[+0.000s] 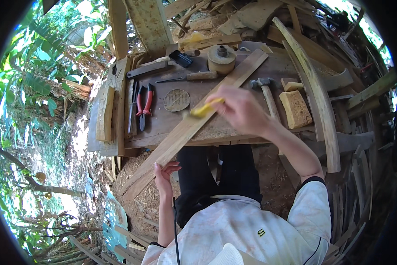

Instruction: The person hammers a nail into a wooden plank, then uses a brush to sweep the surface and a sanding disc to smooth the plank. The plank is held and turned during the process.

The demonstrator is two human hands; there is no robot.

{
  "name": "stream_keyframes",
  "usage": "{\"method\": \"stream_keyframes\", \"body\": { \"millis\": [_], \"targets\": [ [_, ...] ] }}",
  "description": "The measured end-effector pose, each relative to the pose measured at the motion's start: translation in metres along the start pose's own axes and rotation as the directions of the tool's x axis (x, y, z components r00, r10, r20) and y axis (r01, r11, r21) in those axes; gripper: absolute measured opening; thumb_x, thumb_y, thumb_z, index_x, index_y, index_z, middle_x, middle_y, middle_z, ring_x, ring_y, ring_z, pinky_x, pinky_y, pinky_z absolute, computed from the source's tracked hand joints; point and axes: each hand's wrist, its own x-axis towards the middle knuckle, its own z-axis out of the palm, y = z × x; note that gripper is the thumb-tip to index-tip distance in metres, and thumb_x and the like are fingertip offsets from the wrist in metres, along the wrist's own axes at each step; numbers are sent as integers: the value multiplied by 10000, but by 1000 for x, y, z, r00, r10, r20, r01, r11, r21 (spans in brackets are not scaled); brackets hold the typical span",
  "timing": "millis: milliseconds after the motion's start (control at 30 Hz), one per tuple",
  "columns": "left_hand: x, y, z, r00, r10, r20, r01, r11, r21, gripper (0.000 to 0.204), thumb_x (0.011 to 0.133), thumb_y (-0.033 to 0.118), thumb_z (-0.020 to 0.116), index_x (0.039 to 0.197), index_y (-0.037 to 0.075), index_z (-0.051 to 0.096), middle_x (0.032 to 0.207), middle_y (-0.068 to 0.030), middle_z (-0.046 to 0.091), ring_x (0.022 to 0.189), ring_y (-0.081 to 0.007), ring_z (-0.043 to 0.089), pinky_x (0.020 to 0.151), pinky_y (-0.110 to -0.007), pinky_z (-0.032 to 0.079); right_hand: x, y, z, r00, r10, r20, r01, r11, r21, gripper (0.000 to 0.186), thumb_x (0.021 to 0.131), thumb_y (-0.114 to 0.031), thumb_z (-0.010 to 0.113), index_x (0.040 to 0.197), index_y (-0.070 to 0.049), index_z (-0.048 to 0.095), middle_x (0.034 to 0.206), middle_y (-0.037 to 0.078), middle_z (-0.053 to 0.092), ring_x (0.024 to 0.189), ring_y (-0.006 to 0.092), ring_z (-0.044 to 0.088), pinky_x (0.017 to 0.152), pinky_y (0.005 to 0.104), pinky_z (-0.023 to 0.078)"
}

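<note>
A long wooden plank (174, 143) lies slantwise over the workbench, its near left end jutting past the front edge. My left hand (164, 176) grips its right edge near that end, thumb on top. My right hand (240, 108) is closed on a yellow-handled brush (203, 110), somewhat blurred by motion, whose head is at the plank's upper face. Right of my right hand lies a hammer (267, 90). A round wooden disc (176, 100) rests left of the brush. Further left are red-handled pliers (144, 106) and a slim dark tool (132, 110).
On the workbench (156, 132) stand a round pot (221, 62) and a black tray (180, 58). A wood-handled pointed tool (200, 76) lies nearby. Wood blocks (295, 108) sit at the right, beside a long curved pole (315, 84). Scrap timber is piled behind and to the right.
</note>
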Motion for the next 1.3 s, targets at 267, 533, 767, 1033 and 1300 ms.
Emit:
{"method": "stream_keyframes", "body": {
  "millis": [267, 533, 767, 1033, 1300],
  "targets": [
    [-16, -6, 1, 1000, 5, -17, -6, 1000, -12, 715, 1147, 539, 325, 1289, -78, 658, 1068, -196, 758, 973, -280, 733, 924, -430, 569, -12, -24, 53, 961, -173, 217, 250, 879, -407, 45, 905, -113, 670, 885, -72, 666, 861, 52, 628, 749, 192, 656, 739, 358, 558],
    [-16, -11, -11, 975, 114, -191, -51, 951, 305, 478, 1113, 365, 571, 1353, -42, 646, 1178, -164, 742, 1105, -227, 712, 986, -394, 573, 5, -139, 133, 972, -224, 72, 162, 859, 485, 103, 918, -165, 719, 932, -70, 680, 876, 39, 641, 755, 165, 645, 721, 341, 538],
    [-22, 2, -10, 969, 39, -243, 50, 935, 352, 405, 1077, 266, 678, 1363, -20, 650, 1259, -130, 726, 1188, -196, 688, 1005, -353, 562, -7, -131, 125, 989, -56, 138, 44, 995, 88, 143, 950, -171, 729, 1053, -75, 702, 896, 58, 624, 780, 228, 654, 741, 356, 520],
    [-19, 11, -9, 989, -105, -99, 129, 951, 280, 321, 1066, 151, 686, 1310, -56, 673, 1141, -157, 763, 1069, -213, 738, 948, -367, 612, -57, -117, 107, 915, 403, -25, -329, 780, 532, 197, 1003, -73, 692, 1182, -16, 751, 888, 126, 707, 741, 212, 715, 636, 326, 539],
    [-20, 22, 14, 995, -74, 63, 54, 961, 270, 355, 1073, 152, 681, 1337, -82, 646, 1167, -177, 751, 1086, -231, 738, 959, -376, 626, -96, -22, 38, 559, 764, -321, -534, 628, 566, 355, 1138, -241, 584, 1327, 31, 713, 938, 72, 751, 832, 108, 707, 771, 261, 568]
  ]
}}
